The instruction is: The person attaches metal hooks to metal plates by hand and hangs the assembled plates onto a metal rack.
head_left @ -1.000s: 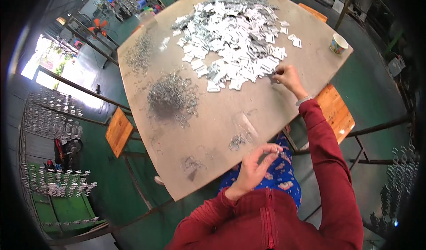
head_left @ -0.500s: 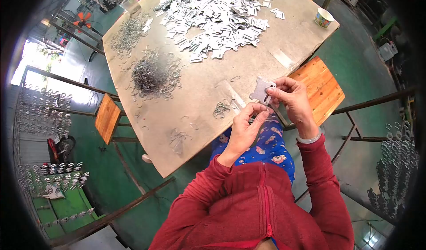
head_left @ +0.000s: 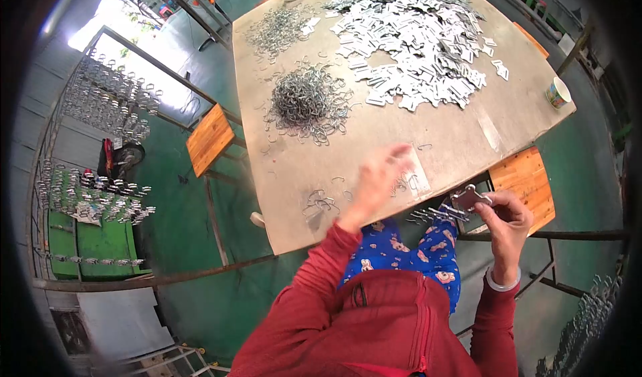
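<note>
My right hand [head_left: 506, 222] pinches a flat silver metal plate [head_left: 469, 199] with notched edges, off the table's front right edge. Several thin metal pieces [head_left: 438, 214] stick out to the left from beside this plate, above my lap; how they join it I cannot make out. Smeared by motion, my left hand [head_left: 378, 181] is over the table near its front edge, with its fingers hidden in the blur. Beside it lie a few bent wire hooks [head_left: 403, 184], partly covered by the hand. Another small group of wire hooks [head_left: 319, 203] rests to its left.
On the table [head_left: 381, 126] sit a dense heap of wire hooks [head_left: 304, 99], a looser hook scatter [head_left: 277, 32] and a broad pile of metal plates [head_left: 408, 39]. A paper cup [head_left: 558, 93] stands at the right edge. Wooden stools [head_left: 210, 139] flank the table; racks of hanging metal parts [head_left: 107, 96] stand left.
My left hand has left the plate and moved over the hooks on the table. My right hand keeps the plate, now lower and tilted, off the table edge. The view has shifted.
</note>
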`<control>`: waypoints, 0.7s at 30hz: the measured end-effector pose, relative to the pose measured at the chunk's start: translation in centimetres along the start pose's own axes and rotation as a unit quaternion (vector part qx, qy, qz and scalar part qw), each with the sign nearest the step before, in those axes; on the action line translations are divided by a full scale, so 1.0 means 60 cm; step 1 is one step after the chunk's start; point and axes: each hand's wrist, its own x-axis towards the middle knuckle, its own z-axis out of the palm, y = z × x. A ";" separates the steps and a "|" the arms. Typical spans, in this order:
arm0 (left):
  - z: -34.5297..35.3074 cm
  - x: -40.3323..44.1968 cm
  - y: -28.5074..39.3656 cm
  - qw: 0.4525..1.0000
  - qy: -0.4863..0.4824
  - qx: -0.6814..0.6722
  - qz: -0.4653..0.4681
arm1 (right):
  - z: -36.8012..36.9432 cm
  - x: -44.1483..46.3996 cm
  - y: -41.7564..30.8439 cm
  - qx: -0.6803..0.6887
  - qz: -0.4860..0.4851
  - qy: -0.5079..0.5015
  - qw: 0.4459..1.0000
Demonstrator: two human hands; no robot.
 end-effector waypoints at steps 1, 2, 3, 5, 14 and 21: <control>-0.034 0.028 -0.019 0.995 0.045 0.091 -0.008 | -0.001 0.001 0.000 -0.001 -0.002 -0.004 1.000; -0.069 0.059 -0.072 0.972 0.099 0.203 0.063 | -0.002 0.002 0.000 -0.002 -0.004 -0.008 1.000; -0.099 0.085 -0.113 0.946 0.110 0.293 0.081 | -0.003 0.003 0.002 -0.010 -0.007 -0.009 1.000; -0.140 0.122 -0.168 0.898 0.085 0.415 0.117 | -0.003 0.006 0.001 -0.002 0.004 -0.009 1.000; -0.194 0.134 -0.192 0.817 -0.110 0.532 0.196 | -0.012 0.021 0.006 -0.079 0.016 0.019 0.997; -0.172 0.130 -0.155 0.907 0.103 0.374 0.164 | -0.017 0.021 0.022 0.015 0.005 -0.003 1.000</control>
